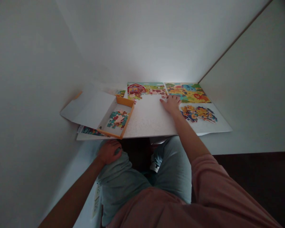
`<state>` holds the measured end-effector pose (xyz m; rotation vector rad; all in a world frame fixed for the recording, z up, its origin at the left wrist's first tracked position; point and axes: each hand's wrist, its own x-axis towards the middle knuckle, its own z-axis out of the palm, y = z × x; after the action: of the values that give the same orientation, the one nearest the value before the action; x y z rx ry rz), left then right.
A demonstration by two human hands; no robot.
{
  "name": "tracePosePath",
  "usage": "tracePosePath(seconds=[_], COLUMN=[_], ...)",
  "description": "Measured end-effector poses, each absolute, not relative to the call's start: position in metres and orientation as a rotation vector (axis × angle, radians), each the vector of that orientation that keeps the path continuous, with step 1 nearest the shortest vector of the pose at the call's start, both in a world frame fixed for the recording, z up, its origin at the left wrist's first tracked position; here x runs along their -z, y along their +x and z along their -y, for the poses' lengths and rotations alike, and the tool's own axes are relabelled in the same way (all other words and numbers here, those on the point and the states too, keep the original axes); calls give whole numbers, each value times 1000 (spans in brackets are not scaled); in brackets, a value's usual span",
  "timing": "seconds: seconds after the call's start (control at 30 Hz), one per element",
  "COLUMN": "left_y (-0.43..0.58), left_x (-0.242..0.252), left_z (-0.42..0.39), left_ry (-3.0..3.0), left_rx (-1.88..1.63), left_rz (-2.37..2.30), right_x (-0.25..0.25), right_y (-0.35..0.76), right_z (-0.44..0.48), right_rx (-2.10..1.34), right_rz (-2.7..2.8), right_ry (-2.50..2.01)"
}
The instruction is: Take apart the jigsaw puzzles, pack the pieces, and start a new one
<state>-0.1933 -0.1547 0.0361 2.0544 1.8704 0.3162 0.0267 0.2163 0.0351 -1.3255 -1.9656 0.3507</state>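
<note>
Closest in, a pinkish shirt (154, 209) and pale blue-grey trousers (123, 180) show the seated person's lap. The left hand (110, 151) rests on the left knee, its fingers loosely bent, with nothing seen in its grasp.

Just beyond the knees runs the front edge of a white desk (149, 123). At its left stands an orange-rimmed box (125, 101), and loose puzzle pieces (118, 119) in teal, pink and brown lie inside. A white flap (92, 106) spreads out from the box's left side, over a colourful printed sheet (90, 130). On the right lie two heaps of pieces (199, 113), side by side, in yellow, orange and dark blue.

Farther off, the right hand (173, 104) lies palm down with fingers spread, at the lower right corner of a partly assembled farm puzzle (146, 90); whether a piece sits beneath the fingertips I cannot tell. The puzzle, with a red barn and a ragged lower edge, lies along the far side, left of a jungle picture (187, 91) showing a lion. Behind rises a pale wall (142, 41).
</note>
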Motion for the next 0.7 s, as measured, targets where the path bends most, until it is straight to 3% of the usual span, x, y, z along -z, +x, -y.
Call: tracePosePath(seconds=[0.43,0.7], left_y=[-189,-184], left_x=[-55,-47], left_z=[148,141], left_ry=[2041,2047], left_rx=[-128,-50], left_rz=[-1896,-1911], right_x=[-50,-64], right_y=[14,27], right_z=[-231,-222], right_rx=[-216,-221], right_rz=[2021,2129], right_ry=[-1786,-1587])
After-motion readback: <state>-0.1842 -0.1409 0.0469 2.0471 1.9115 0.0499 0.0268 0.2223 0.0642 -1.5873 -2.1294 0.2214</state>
